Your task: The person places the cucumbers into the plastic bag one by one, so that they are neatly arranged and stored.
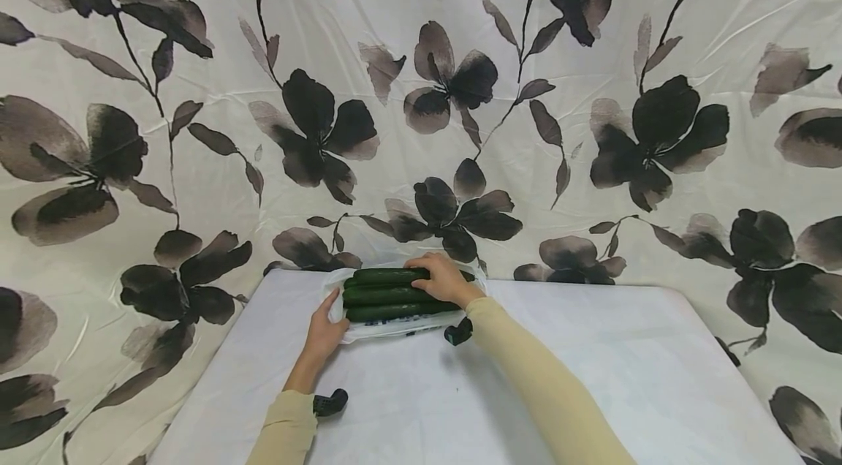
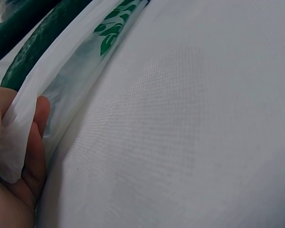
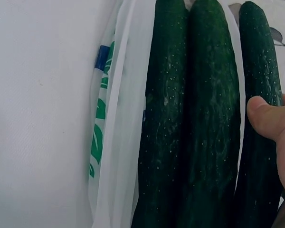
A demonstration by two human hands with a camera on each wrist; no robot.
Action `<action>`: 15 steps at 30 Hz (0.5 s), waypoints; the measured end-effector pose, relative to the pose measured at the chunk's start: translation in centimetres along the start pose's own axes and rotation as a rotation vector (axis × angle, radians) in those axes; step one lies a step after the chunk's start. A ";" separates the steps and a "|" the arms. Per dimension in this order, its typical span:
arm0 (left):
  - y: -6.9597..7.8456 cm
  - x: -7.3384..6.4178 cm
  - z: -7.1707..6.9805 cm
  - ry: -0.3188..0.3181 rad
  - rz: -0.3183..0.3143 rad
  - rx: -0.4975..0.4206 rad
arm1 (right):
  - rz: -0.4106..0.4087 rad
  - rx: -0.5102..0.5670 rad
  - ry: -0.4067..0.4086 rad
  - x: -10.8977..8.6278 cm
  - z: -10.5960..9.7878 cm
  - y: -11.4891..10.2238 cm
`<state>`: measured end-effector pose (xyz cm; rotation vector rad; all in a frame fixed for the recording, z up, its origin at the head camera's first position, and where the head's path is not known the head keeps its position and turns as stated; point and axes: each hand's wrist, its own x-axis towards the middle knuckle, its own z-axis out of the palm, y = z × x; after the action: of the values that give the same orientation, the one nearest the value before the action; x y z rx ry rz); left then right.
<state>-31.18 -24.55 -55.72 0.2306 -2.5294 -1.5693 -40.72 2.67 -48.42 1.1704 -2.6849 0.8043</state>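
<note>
Three dark green cucumbers [image 1: 388,295] lie side by side at the table's far edge, on and within a white plastic bag [image 1: 375,334] with green leaf print. My right hand [image 1: 446,279] grips the farthest cucumber [image 3: 259,52], its thumb on the near side; the fingers behind are mostly hidden. Two other cucumbers [image 3: 211,109] rest in the bag next to it, apart from that hand. At the bag's left end, my left hand [image 1: 325,326] pinches the white plastic edge [image 2: 19,137] between thumb and fingers.
A white-covered table [image 1: 421,406] carries the bag. Right behind it hangs a floral cloth [image 1: 447,143]. Black wrist devices show at the left wrist [image 1: 330,403] and the right wrist [image 1: 458,332].
</note>
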 end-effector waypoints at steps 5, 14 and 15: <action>-0.1 -0.1 0.1 -0.002 0.023 -0.006 | 0.009 0.000 -0.005 0.1 0.2 -0.1; 0.0 -0.2 0.0 -0.002 0.000 -0.007 | 0.042 0.010 -0.029 0.5 0.2 -0.2; 0.1 -0.2 0.0 -0.004 0.001 -0.007 | 0.045 0.011 -0.029 0.5 0.2 -0.2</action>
<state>-30.96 -24.45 -55.66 0.2256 -2.5270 -1.5795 -40.90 2.09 -48.33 1.1363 -2.7433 0.8151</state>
